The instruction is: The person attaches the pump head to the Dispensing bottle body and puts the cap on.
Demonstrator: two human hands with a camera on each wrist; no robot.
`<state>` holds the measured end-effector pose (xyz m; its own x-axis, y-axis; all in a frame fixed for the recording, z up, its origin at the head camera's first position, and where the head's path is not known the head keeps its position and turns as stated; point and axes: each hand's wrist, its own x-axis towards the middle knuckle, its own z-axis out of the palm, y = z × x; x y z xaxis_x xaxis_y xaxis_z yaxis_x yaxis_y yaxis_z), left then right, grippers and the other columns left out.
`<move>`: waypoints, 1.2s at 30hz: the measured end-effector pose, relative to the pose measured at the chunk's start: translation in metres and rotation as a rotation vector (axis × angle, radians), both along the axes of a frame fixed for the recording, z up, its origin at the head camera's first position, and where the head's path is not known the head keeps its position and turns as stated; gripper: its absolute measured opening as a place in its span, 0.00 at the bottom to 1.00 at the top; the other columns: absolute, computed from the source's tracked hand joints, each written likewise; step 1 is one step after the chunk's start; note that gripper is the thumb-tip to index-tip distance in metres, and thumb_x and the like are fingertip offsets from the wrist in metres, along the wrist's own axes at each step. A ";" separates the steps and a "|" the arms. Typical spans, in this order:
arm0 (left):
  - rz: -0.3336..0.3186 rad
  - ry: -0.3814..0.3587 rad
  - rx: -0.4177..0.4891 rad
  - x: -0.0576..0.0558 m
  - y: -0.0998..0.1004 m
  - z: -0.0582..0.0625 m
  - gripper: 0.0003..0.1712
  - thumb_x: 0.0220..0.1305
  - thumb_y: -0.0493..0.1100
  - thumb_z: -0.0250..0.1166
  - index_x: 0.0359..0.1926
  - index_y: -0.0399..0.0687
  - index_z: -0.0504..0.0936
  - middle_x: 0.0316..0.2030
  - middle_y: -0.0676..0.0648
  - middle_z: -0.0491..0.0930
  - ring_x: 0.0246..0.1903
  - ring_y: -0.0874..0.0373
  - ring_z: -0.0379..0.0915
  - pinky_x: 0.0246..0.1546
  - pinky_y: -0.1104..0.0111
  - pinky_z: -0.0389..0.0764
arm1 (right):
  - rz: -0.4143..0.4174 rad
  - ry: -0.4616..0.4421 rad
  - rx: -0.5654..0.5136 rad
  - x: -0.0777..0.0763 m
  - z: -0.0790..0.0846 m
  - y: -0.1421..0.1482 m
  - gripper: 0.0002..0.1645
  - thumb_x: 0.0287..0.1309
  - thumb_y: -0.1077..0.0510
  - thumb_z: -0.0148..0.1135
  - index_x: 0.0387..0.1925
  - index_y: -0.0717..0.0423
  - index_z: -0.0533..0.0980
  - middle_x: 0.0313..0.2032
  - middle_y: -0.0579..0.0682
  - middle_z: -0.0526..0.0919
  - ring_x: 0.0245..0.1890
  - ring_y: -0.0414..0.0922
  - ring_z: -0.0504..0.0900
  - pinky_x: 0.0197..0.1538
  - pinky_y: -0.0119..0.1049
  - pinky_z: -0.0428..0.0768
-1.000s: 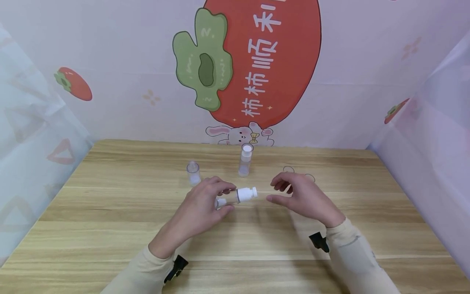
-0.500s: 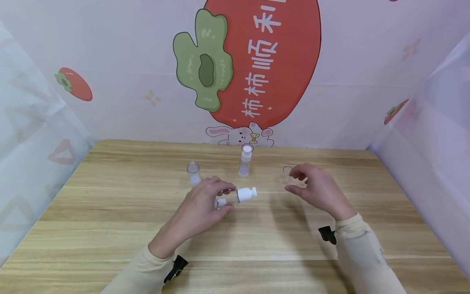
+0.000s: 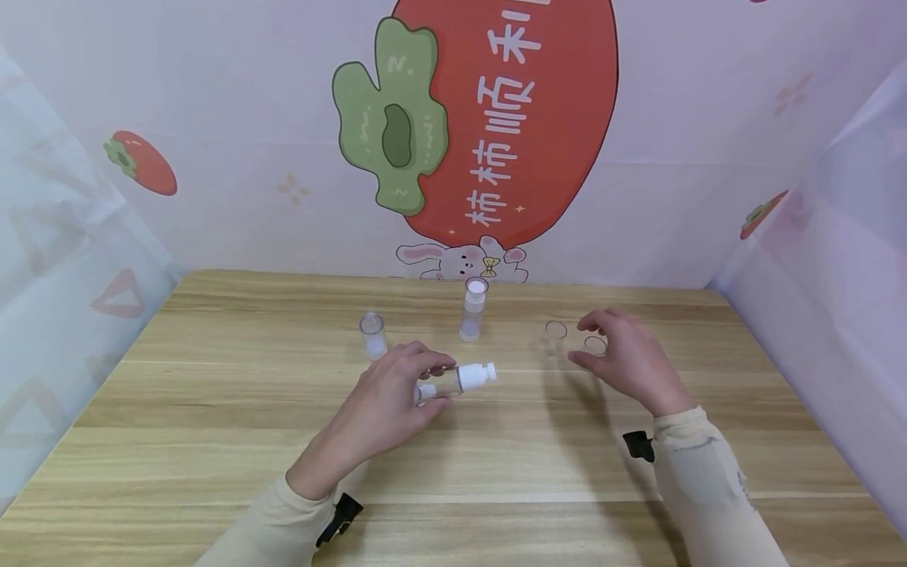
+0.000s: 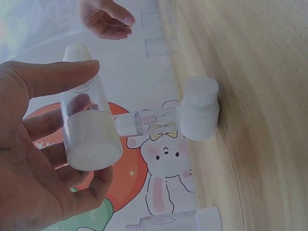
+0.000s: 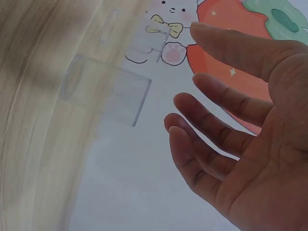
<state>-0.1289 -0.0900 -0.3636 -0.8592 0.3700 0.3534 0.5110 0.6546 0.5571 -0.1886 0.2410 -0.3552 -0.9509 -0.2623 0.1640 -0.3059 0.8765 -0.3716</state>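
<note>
My left hand holds a clear pump bottle with a white pump top on its side, the pump pointing right. In the left wrist view, its thumb and fingers wrap the bottle, whose white base faces the camera. My right hand hovers with fingers loosely bent and nothing between them. Close to its fingertips stand two clear, open-topped cylinders; the nearer one lies right at the thumb, the other further left. In the right wrist view, a clear cylinder stands apart from the fingers.
Two more clear bottles with white parts stand behind the left hand, one taller and one shorter. A small white jar-shaped piece is on the wooden table. A printed cloth hangs along the back edge.
My right hand has moved right and slightly back, away from the pump bottle to the clear cylinders, bringing the left cylinder into view. The left hand keeps its hold in place.
</note>
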 end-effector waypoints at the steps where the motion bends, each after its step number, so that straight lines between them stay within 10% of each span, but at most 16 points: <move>1: -0.001 0.000 0.000 0.000 0.000 0.000 0.23 0.47 0.37 0.82 0.47 0.45 0.88 0.36 0.53 0.81 0.37 0.54 0.76 0.37 0.63 0.76 | -0.004 0.000 0.004 0.000 -0.001 0.001 0.26 0.54 0.55 0.76 0.52 0.64 0.79 0.49 0.61 0.81 0.49 0.61 0.80 0.49 0.57 0.77; 36: -0.008 0.013 -0.006 0.000 0.001 -0.002 0.22 0.47 0.36 0.82 0.46 0.45 0.88 0.35 0.53 0.81 0.36 0.56 0.75 0.36 0.64 0.76 | -0.076 -0.131 0.052 -0.019 -0.029 0.013 0.25 0.58 0.54 0.72 0.52 0.65 0.78 0.46 0.64 0.82 0.47 0.63 0.80 0.49 0.59 0.76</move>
<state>-0.1294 -0.0894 -0.3653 -0.8518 0.3786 0.3620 0.5230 0.6540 0.5466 -0.2078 0.2537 -0.3840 -0.9807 -0.1939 0.0248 -0.1899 0.9145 -0.3573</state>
